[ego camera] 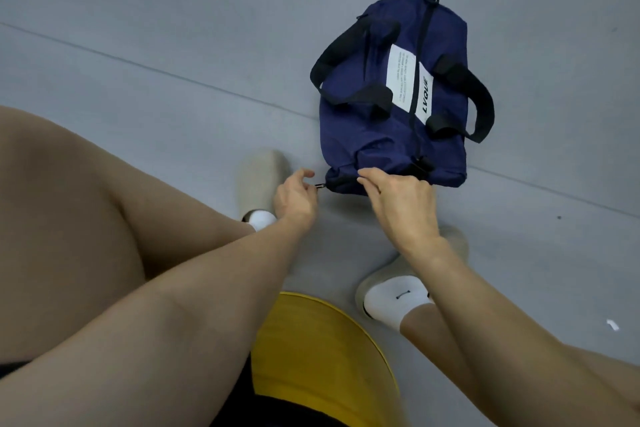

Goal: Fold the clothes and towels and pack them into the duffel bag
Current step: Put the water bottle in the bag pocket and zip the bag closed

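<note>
In the head view, the navy duffel bag (363, 135) is lying on the grey floor (138, 28) right of centre in the upper half of the frame, its black handles (332, 59) splaying to both sides and a white label (401, 80) facing up. The left grip (294, 194) — a bare hand at frame centre — is pinching a small black pull (320, 186) at the bag's near-left corner, while the right grip (401, 201) is curling narrow over the bag's near end, fingers clutching the fabric. Beige shoes (259, 177) are resting on the floor below the bag — a yellow seat (311, 340) is showing at the bottom.
</note>
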{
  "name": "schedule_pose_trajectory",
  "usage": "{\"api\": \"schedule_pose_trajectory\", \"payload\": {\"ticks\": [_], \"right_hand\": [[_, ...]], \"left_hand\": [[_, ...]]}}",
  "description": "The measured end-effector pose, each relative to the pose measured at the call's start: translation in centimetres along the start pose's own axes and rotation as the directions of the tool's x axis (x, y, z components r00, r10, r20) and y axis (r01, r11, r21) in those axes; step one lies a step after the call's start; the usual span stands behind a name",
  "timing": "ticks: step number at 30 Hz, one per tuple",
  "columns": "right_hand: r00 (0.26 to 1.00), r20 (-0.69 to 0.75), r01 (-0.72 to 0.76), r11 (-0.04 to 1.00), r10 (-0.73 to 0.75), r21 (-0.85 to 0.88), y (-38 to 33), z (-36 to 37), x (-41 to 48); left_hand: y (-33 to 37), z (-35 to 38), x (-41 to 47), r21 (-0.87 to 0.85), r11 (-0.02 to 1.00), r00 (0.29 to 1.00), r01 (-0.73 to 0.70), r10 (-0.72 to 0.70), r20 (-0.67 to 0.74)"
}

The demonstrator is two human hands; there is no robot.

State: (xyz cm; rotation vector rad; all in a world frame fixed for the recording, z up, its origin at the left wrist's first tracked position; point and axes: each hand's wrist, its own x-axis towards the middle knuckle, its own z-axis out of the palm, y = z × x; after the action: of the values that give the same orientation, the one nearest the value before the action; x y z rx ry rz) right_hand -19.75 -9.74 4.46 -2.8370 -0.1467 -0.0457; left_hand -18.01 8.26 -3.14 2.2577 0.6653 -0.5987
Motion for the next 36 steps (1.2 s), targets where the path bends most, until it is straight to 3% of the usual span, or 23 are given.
{"api": "schedule_pose_trajectory", "payload": {"ticks": [5, 10, 16, 20, 23, 26, 28, 31, 34, 36], "right_hand": [[1.0, -0.008, -0.013, 0.999, 0.014, 0.047, 0.1, 0.2, -0.3], [0.996, 0.03, -0.085, 0.99, 0.082, 0.114, 0.1, -0.6, -0.2], [0.967, 0.234, -0.146, 0.969, 0.097, 0.201, 0.1, -3.3, 1.2], [0.97, 0.152, -0.228, 0.918, 0.188, 0.323, 1.3, -7.6, 3.5], [0.965, 0.109, -0.258, 0.927, 0.237, 0.27, 3.7, -10.8, 5.2], [0.938, 0.163, -0.338, 0.917, 0.308, 0.213, 7.0, -12.3, 6.6], [0.9, 0.261, -0.402, 0.896, 0.348, 0.19, 8.6, -12.2, 6.6], [0.766, 0.5, -0.527, 0.84, 0.405, 0.126, 9.8, -9.5, 4.5], [0.628, 0.672, -0.629, 0.765, 0.392, 0.141, 10.3, -5.8, 1.9], [0.628, 0.672, -0.66, 0.726, 0.392, 0.194, 10.0, -4.0, 1.0]], "left_hand": [[-0.1, 0.4, 1.9, 0.091, 0.995, 0.999, -0.038, 0.036, 0.026], [1.1, -1.7, 1.5, 0.182, 0.94, 0.956, -0.288, 0.273, 0.106], [6.3, -5.2, 0.6, 0.246, 0.774, 0.803, -0.584, 0.595, 0.035], [11.6, -6.9, -0.7, 0.273, 0.657, 0.692, -0.702, 0.72, 0.047], [15.0, -7.2, -1.6, 0.278, 0.608, 0.647, -0.743, 0.76, 0.067], [16.9, -6.5, -2.5, 0.283, 0.612, 0.661, -0.739, 0.739, 0.127], [16.9, -5.4, -3.2, 0.314, 0.648, 0.716, -0.694, 0.668, 0.204], [15.6, -2.9, -5.3, 0.4, 0.713, 0.816, -0.576, 0.528, 0.235], [14.9, -1.0, -7.2, 0.279, 0.912, 0.952, -0.3, 0.269, 0.145], [14.6, -0.2, -6.9, 0.042, 0.999, 0.984, -0.009, 0.001, 0.18]]}}
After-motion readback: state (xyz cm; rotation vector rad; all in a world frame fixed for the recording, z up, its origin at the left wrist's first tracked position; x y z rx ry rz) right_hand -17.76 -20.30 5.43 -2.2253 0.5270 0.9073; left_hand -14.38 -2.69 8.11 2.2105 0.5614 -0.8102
